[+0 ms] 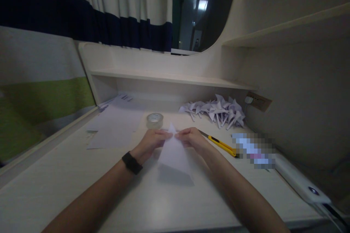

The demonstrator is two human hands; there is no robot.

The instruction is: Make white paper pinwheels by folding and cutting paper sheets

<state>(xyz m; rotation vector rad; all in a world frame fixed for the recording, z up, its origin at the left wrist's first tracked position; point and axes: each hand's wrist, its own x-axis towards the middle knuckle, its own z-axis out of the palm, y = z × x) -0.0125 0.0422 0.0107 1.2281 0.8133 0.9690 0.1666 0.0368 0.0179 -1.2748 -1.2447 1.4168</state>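
Observation:
A white sheet of paper (176, 156), folded to a point at its far end, is held between both hands above the desk. My left hand (153, 141), with a dark watch (132, 162) on its wrist, pinches the paper's left edge near the tip. On the opposite edge, the thumb and fingers of my right hand (193, 138) are closed on the same sheet. Beyond the left hand lies a roll of clear tape (154, 120). A yellow utility knife (221, 146) rests just right of the right hand.
Loose white sheets (117, 120) lie at the back left. Several paper pinwheels (218, 111) are heaped at the back right, below a shelf (169, 79). A blurred-out lit object (253, 151) and a white power strip (300, 180) lie along the right wall.

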